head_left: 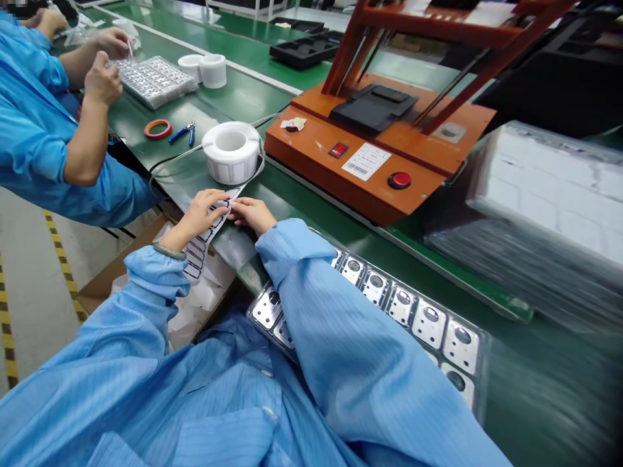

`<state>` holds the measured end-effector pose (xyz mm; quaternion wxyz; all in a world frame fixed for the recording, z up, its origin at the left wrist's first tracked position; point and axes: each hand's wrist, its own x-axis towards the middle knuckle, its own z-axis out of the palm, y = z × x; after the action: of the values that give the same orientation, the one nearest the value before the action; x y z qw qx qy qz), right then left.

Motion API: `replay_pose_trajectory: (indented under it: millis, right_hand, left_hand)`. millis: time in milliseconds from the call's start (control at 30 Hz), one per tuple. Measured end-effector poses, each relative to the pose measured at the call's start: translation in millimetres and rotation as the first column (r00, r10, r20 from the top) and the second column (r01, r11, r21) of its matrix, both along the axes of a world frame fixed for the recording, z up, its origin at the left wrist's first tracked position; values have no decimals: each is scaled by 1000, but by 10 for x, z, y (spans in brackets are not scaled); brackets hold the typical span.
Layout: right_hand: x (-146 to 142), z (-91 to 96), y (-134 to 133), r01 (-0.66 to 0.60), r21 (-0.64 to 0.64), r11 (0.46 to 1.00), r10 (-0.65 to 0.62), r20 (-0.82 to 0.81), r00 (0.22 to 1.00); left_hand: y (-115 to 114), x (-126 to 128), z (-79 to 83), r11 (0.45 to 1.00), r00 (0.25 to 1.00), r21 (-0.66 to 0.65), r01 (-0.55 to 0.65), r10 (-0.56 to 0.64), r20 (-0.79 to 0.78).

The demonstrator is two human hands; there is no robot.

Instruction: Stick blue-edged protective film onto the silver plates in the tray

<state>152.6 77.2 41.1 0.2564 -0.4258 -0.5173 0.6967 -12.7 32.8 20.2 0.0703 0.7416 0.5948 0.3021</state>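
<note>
One white film label strip (195, 254), printed with a row of dark-outlined rectangles, runs from one white roll (231, 152) on the bench (253, 97) down over the bench edge. The strip's lower end hangs above one cardboard box (117, 279). Beyond the roll stands one orange machine (350, 185) with one red rocker switch (337, 150) and one red push button (399, 180). One ring of tape (158, 129) and one pair of blue-handled pliers (182, 133) lie side by side on the bench.

One clear tray (481, 383) of metal plates (431, 324) sits on the near side of the bench, its left part hidden under the blue right sleeve (331, 311). At left, a co-worker's two hands (103, 79) work at a second tray (153, 81), near two further white rolls (202, 70).

The left hand (204, 214), partly open, holds the strip with its fingers over the film. The right hand (252, 214) is curled, its fingertips (232, 205) pinching the strip's edge. The hands are just beside each other.
</note>
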Motion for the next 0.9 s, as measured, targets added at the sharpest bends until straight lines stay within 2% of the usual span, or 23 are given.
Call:
replay_pose_trajectory:
  millis: [233, 300, 433, 533, 733, 900]
  right_hand:
    - [70, -10, 24, -47, -111, 993, 33, -120, 992]
    - [75, -28, 29, -43, -109, 993, 28, -139, 990]
    - [70, -72, 26, 4, -73, 997, -17, -178, 984]
    - [62, -108, 15, 23, -38, 999, -30, -202, 979]
    - [87, -134, 14, 1, -26, 1000, -7, -230, 973]
    - [99, -103, 14, 4, -55, 998, -16, -217, 976]
  left_hand:
    - [99, -93, 85, 979, 988, -179, 96, -71, 139]
    - [106, -91, 132, 980, 986, -173, 101, -76, 148]
    - [25, 22, 204, 1000, 1000, -5, -23, 23, -7]
    - [-89, 177, 207, 992, 994, 67, -108, 109, -8]
    - [-137, 339, 156, 987, 962, -36, -159, 163, 217]
    - [-104, 333, 203, 980, 938, -94, -177, 197, 284]
